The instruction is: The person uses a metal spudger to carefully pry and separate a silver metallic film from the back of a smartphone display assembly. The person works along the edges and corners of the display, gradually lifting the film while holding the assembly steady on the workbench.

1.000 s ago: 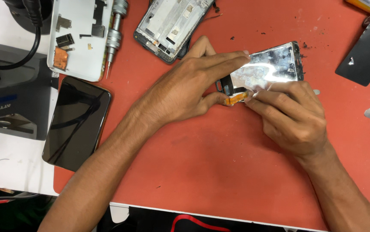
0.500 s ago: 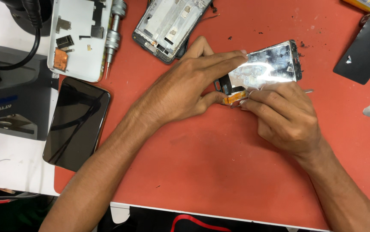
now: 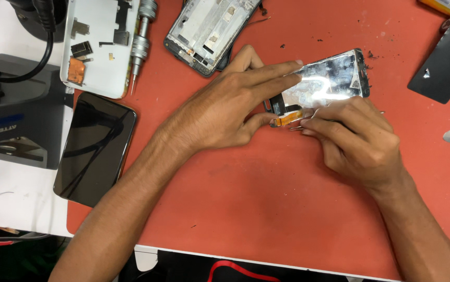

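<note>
Lying on the red mat point(image 3: 267, 209), toward its far right part, a silvery phone screen panel point(image 3: 329, 81) is held down between both hands. The left hand point(image 3: 225, 109) rests flat over the panel's near-left end, its fingers stretched along the top edge and its thumb pressed beside the orange ribbon cable point(image 3: 290, 118) that sticks out of that end. The right hand point(image 3: 358, 138) is curled at the panel's near edge, its fingertips pinched around thin tweezers point(image 3: 299, 127) whose tips lie just by the cable; how tightly it grips them cannot be told.

Near the mat's far edge, left of the hands, lies an open phone frame point(image 3: 209, 28), tilted. Over the mat's far-left corner sits a white phone back point(image 3: 97, 47) with small parts on it, and a metal screwdriver point(image 3: 140, 44) lies along its right side. A dark phone point(image 3: 97, 149) lies across the mat's left edge. Left of it, off the mat, stands a grey box-shaped tool station point(image 3: 21, 109). A black plate point(image 3: 447, 60) lies at the mat's far-right edge.
</note>
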